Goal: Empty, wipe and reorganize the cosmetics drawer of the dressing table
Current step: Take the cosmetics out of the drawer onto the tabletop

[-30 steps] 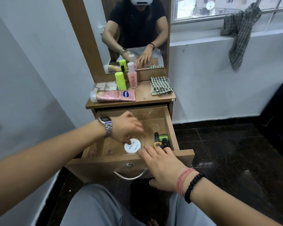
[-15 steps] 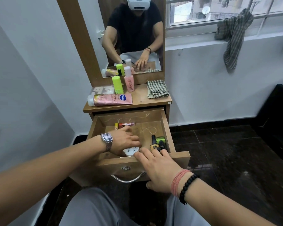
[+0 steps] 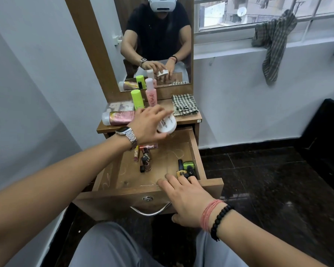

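Pulled fully out from a small wooden dressing table, cosmetics drawer (image 3: 183, 151) with scuffed, chalk-marked bottom and a curved metal handle on its front. Above it, the surface (image 3: 189, 120), already carrying a pink tube (image 3: 120, 118) lying on its side, an upright lime-green bottle (image 3: 136, 99), an upright pink bottle (image 3: 150, 95) and a folded checked cloth (image 3: 184, 105) at the right. Behind, a tall mirror (image 3: 156, 41) mirroring the person and both hands. On the window ledge at right, a second checked cloth (image 3: 272, 45), hanging down the wall.

Held over the drawer's back edge, just beside the surface's front lip, round white jar (image 3: 167, 125), tilted, gripped from the side by left hand (image 3: 148, 125) with curled fingers. Resting on the drawer's front rail, right hand (image 3: 185, 197), fingers straight and spread, holding nothing, fingertips near a cluster of small bottles (image 3: 185, 168) in the right front corner. Toward the drawer's back left, lipsticks and small tubes (image 3: 144, 158) in a loose scatter; bare wood between the two groups.
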